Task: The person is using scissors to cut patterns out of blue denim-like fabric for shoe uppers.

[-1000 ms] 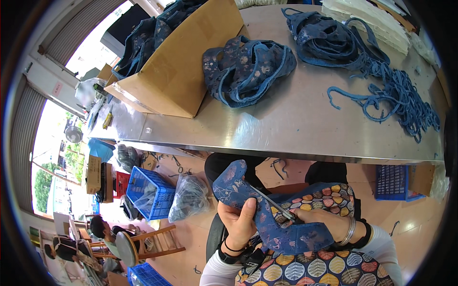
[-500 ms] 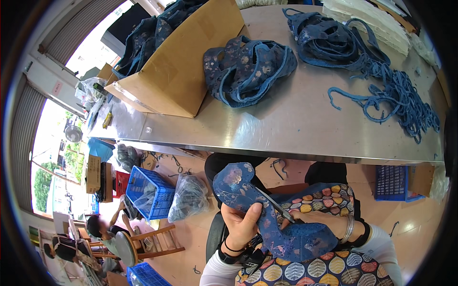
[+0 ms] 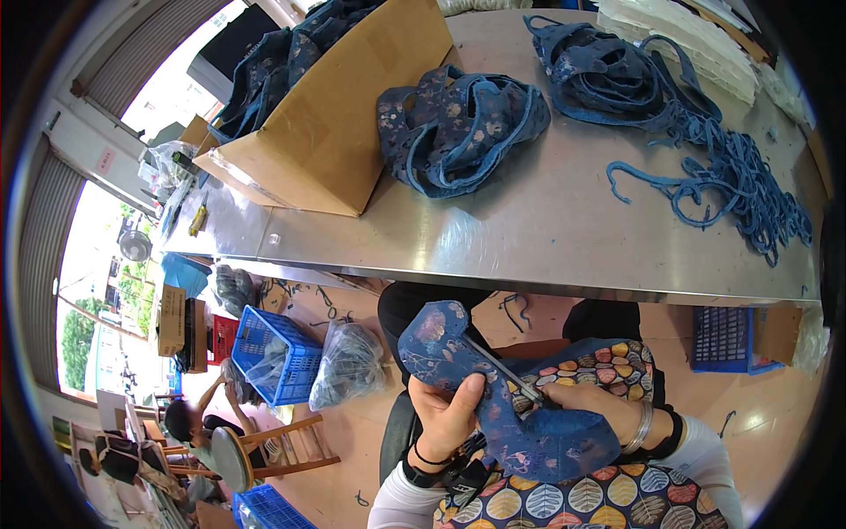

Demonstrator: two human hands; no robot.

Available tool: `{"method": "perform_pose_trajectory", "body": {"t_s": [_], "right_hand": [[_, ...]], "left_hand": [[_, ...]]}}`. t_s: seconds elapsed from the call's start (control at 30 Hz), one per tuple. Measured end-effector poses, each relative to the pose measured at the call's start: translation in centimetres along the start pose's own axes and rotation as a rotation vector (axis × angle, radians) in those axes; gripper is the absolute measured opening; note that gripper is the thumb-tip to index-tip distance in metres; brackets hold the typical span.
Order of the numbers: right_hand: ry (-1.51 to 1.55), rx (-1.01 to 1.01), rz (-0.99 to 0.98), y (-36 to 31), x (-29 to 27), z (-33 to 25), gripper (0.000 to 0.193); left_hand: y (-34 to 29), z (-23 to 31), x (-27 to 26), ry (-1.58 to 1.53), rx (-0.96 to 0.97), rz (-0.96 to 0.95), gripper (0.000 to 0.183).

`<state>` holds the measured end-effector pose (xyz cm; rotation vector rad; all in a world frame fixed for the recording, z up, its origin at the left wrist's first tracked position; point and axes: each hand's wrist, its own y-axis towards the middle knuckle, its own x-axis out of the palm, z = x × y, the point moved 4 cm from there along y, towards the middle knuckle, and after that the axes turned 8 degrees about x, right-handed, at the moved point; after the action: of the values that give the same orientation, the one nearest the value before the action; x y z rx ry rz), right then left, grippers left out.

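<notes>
Over my lap I hold a curved piece of blue floral fabric (image 3: 529, 441). My left hand (image 3: 448, 413) pinches it near the middle, thumb on top. My right hand (image 3: 583, 407) is closed round a pair of scissors (image 3: 500, 366), whose handles are mostly hidden by my fingers. The blades point up and left, lying along the fabric's inner edge close to its upper end. Folds of the fabric drape below my right hand.
On the metal table (image 3: 423, 251) lie a bundle of blue floral fabric (image 3: 458, 132), a second bundle (image 3: 608, 75) and tangled blue strips (image 3: 740, 189). A cardboard box (image 3: 326, 115) holds more fabric. Blue crates (image 3: 295, 357) and a plastic bag (image 3: 348, 366) stand on the floor. Another person (image 3: 189, 428) sits at far left.
The scissor blades have closed together, and my right thumb has shifted up the handles. The fabric's upper end has moved slightly right. The seated person at left has raised an arm.
</notes>
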<state>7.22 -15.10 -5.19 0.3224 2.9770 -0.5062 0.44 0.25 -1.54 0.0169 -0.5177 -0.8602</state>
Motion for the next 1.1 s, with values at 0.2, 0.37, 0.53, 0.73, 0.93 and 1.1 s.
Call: {"method": "perform_pose_trajectory", "body": {"t_s": [0.2,0.37,0.53,0.73,0.93,1.1], "right_hand": [[1.063,0.407,-0.14,-0.6,0.5,3.4,0.038],[1.322,0.245,-0.267,-0.2,1.5,7.3,0.039],[0.683,0.074,-0.009,1.2,0.8,10.6,0.033],[0.594,0.335,0.195,-0.1,-2.1,7.5,0.03],[0.218,-0.054,0.191,-1.4,-2.9,6.2,0.043],[-0.122,0.022,0.212,-0.6,-2.9,5.6,0.057]], "left_hand": [[-0.2,0.0,-0.2,-0.016,0.013,0.003,0.022],[0.0,0.1,-0.2,0.077,0.038,-0.033,0.062],[1.0,0.3,-0.7,0.244,0.169,-0.162,0.079],[2.0,0.5,-2.6,-0.116,-0.018,-0.076,0.047],[1.8,1.6,-5.3,-0.114,-0.334,-0.271,0.047],[1.8,1.3,-12.5,0.303,-0.565,-0.287,0.059]]}}
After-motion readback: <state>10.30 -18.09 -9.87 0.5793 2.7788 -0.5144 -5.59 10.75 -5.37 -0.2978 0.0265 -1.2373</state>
